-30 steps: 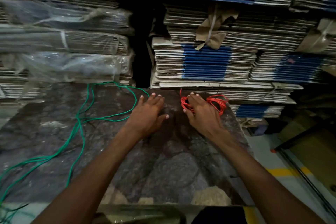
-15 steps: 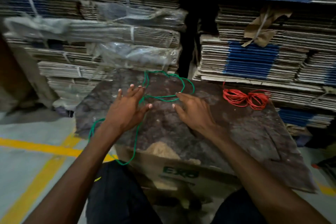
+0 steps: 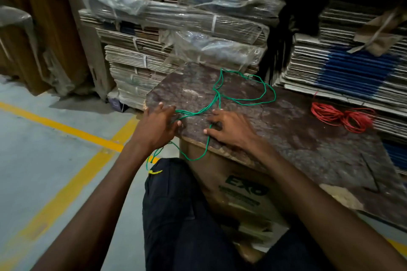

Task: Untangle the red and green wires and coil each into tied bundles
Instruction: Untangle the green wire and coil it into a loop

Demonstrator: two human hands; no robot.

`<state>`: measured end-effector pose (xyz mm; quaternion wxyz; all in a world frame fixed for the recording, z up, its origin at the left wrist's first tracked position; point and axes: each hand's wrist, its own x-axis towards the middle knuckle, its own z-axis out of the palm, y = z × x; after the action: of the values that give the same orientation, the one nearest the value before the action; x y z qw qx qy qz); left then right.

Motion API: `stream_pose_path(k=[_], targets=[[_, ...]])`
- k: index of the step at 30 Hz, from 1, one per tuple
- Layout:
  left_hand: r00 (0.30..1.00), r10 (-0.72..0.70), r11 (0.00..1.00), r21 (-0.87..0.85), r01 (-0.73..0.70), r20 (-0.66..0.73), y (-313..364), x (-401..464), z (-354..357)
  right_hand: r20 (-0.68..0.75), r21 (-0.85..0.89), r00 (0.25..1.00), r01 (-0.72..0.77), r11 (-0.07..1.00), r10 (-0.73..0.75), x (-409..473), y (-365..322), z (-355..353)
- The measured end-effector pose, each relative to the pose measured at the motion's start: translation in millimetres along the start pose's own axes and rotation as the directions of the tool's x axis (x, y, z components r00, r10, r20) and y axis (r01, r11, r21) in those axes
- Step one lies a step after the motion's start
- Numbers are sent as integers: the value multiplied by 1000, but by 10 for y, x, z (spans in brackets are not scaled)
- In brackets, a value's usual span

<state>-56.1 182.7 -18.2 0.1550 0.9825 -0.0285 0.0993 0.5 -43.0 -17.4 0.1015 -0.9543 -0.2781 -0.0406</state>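
Observation:
The green wire (image 3: 242, 100) lies in loose loops on the dark board (image 3: 297, 138), and part of it hangs off the board's near left edge. My left hand (image 3: 159, 126) grips several green strands at the board's left corner. My right hand (image 3: 229, 125) rests on the board with fingers curled over a green strand that runs under it; whether it pinches the strand I cannot tell. The red wire (image 3: 343, 116) sits as a coiled bundle at the far right of the board, away from both hands.
The board lies on a cardboard box (image 3: 237, 189) in front of my knees. Stacks of flattened cartons (image 3: 180, 28), some under plastic wrap, stand close behind the board. A grey floor with yellow lines (image 3: 66, 127) spreads out to the left.
My view has swung left. Both hands moved from beside the red bundle to the green wire; the left hand has taken hold of strands at the board's left corner.

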Motion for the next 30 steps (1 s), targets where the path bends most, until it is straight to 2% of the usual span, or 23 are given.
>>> stream_pose_path(k=[4,10,19,24,30], targets=[[1000,-19,1000,-1,19,14,-87,-96,41,14,-11,992,-126,992,126,-31,148,48],[997,69,998,10,-69,44,54,-68,164,26,-28,958,-285,958,286,-146,600,-50],[958,110,969,188,-163,266,368,248,375,-44,-44,867,-499,866,497,-300,1403,-144],[922,96,959,213,-186,376,524,461,382,-79,-23,869,-491,871,488,-299,1504,-185],[893,117,955,197,-221,435,758,736,498,-298,42,873,-392,919,386,-328,1200,-340]])
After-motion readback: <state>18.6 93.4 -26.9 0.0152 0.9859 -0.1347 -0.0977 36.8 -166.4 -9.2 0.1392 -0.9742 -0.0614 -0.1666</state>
